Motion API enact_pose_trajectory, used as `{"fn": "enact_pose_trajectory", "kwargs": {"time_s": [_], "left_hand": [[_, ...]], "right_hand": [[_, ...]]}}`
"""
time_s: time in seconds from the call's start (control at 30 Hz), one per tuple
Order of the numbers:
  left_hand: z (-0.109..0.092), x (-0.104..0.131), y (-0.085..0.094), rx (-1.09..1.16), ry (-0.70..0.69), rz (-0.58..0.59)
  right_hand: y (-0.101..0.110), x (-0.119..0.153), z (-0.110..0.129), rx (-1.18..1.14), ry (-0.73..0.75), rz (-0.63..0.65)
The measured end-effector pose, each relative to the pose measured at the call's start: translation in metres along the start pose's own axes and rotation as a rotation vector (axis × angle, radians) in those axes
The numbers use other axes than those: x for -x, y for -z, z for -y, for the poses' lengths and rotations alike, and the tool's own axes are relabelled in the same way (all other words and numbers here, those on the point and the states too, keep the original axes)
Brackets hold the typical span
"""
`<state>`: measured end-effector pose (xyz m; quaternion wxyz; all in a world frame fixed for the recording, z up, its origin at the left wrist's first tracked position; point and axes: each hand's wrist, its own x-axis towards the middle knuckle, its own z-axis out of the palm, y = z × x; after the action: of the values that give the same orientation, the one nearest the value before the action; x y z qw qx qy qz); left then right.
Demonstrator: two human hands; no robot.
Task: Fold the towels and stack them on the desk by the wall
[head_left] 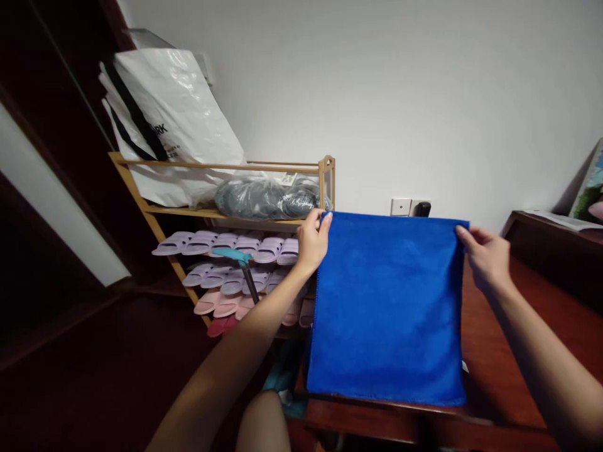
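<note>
A blue cloth hangs spread out between my two hands, its lower edge near the front edge of the reddish-brown table. My left hand pinches its upper left corner between thumb and fingers. At the upper right corner, my right hand holds the cloth in the same way. The cloth hides part of the table behind it.
A wooden rack at the left carries several purple and pink slippers, a white bag and plastic-wrapped grey items. A teal-topped handle stands before it. Wall sockets show behind the cloth.
</note>
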<state>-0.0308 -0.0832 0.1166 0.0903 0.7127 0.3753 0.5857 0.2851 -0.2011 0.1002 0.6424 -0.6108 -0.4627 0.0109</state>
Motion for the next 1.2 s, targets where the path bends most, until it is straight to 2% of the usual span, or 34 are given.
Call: {"fn": "enact_pose_trajectory", "kwargs": {"time_s": [0.03,0.13,0.27,0.37,0.43,0.53,0.6,0.67,0.73,0.9,1.0,1.1,1.2], "left_hand": [[0.013,0.002,-0.011,-0.109,0.041,0.057],[0.046,0.011,-0.040,-0.209,0.081,0.154],[0.077,0.015,-0.063,-0.313,0.127,0.263],[0.088,0.018,-0.073,-0.403,0.145,0.352],[0.092,0.029,-0.081,-0.443,0.106,0.437],[0.099,0.056,-0.094,-0.457,0.015,0.629],[0.108,0.072,-0.101,-0.460,0.007,0.762],[0.117,0.081,-0.106,-0.472,0.030,0.848],[0.124,0.083,-0.108,-0.485,0.046,0.886],[0.129,0.077,-0.109,-0.537,0.053,0.880],[0.125,0.076,-0.109,-0.577,0.058,0.842],[0.109,0.073,-0.104,-0.615,0.057,0.781],[0.079,0.077,-0.086,-0.623,0.003,0.723]], "right_hand": [[-0.012,-0.003,-0.015,0.007,-0.040,0.006],[-0.042,-0.005,-0.060,0.057,-0.132,0.062],[-0.066,-0.004,-0.103,0.204,-0.175,0.151],[-0.081,-0.002,-0.118,0.365,-0.160,0.208],[-0.093,0.006,-0.123,0.469,-0.102,0.266],[-0.111,0.028,-0.131,0.568,0.031,0.479],[-0.119,0.042,-0.139,0.620,0.066,0.636],[-0.121,0.047,-0.147,0.681,0.056,0.723],[-0.121,0.045,-0.153,0.738,0.044,0.754],[-0.118,0.034,-0.160,0.848,0.004,0.754],[-0.117,0.034,-0.151,0.937,-0.050,0.681],[-0.115,0.040,-0.129,1.045,-0.071,0.541],[-0.106,0.063,-0.097,1.066,0.059,0.514]]}}
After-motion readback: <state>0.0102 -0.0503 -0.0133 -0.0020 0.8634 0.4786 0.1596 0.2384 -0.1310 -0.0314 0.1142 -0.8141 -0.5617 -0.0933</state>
